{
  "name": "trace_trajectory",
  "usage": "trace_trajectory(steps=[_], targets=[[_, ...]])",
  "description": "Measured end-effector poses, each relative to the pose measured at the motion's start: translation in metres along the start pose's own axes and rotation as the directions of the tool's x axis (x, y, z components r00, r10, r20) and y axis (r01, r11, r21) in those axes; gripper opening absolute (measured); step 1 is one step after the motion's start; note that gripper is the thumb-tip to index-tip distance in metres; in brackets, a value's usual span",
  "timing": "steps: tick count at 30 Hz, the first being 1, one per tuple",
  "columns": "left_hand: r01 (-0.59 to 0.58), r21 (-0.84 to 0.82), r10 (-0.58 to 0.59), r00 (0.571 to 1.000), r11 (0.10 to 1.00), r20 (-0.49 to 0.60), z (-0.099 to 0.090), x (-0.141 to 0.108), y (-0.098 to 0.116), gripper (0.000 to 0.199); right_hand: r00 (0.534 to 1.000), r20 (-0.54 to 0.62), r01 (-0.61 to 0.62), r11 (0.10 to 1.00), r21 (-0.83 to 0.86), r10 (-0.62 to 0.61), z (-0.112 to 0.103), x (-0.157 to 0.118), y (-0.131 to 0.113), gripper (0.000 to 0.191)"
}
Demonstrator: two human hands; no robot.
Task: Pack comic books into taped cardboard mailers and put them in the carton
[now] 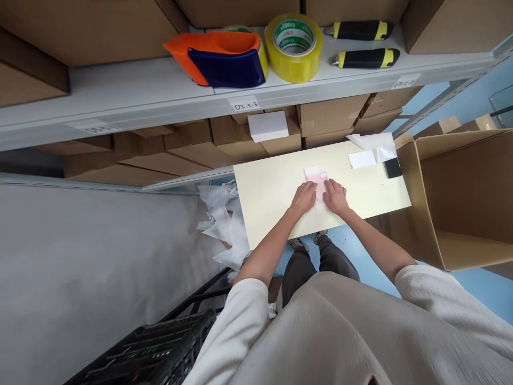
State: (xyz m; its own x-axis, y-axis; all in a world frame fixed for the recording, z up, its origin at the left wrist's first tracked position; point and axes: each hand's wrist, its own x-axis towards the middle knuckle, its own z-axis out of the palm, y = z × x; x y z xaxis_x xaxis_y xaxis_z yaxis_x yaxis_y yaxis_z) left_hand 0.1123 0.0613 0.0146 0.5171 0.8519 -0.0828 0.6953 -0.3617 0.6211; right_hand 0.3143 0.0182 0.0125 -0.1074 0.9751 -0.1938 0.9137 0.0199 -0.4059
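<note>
A flat pink-and-white packet (319,188) lies on the pale yellow table top (272,187). It has a small rounded rectangle marked near its upper right; its exact kind is hard to make out. My left hand (304,197) grips its left edge with bent fingers. On the opposite edge, my right hand (335,197) presses with its fingers curled inward. The fingers cover parts of both sides of the packet. To the right on the same table are a white card (362,159), a clear plastic bag (385,152) and a black flat block (393,168).
A large open cardboard box (465,187) stands against the table's right end. Crumpled plastic bags (228,219) hang at its left. The shelf (132,88) above holds a tape dispenser (224,59), a tape roll (294,48) and two utility knives (364,45). A black crate (160,342) is lower left.
</note>
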Motion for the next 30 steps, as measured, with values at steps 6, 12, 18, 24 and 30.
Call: trace_trajectory(steps=[6,12,18,24,30], targets=[[0.043,0.007,-0.043,0.999,0.999,-0.016,0.013,0.000,0.003,0.046,0.998,-0.008,-0.060,0.989,0.132,0.062,0.010,0.006,0.010,0.068],[0.080,-0.063,-0.083,0.996,0.995,-0.036,0.015,-0.004,0.003,0.045,0.976,-0.066,-0.174,0.928,0.330,0.206,0.015,0.022,0.011,0.067],[0.165,-0.270,-0.199,0.975,0.949,-0.102,0.008,-0.008,0.003,0.040,0.972,-0.123,-0.088,0.793,0.603,0.201,-0.007,0.029,-0.013,0.058],[0.341,-0.365,-0.455,0.840,0.866,-0.297,-0.020,-0.027,-0.025,0.034,1.000,-0.004,-0.016,0.701,0.713,0.027,-0.007,0.027,-0.056,0.056],[0.466,-0.403,-0.609,0.690,0.787,-0.390,-0.039,-0.057,-0.063,0.028,0.995,0.042,-0.098,0.760,0.642,0.093,0.014,0.021,-0.059,0.054]])
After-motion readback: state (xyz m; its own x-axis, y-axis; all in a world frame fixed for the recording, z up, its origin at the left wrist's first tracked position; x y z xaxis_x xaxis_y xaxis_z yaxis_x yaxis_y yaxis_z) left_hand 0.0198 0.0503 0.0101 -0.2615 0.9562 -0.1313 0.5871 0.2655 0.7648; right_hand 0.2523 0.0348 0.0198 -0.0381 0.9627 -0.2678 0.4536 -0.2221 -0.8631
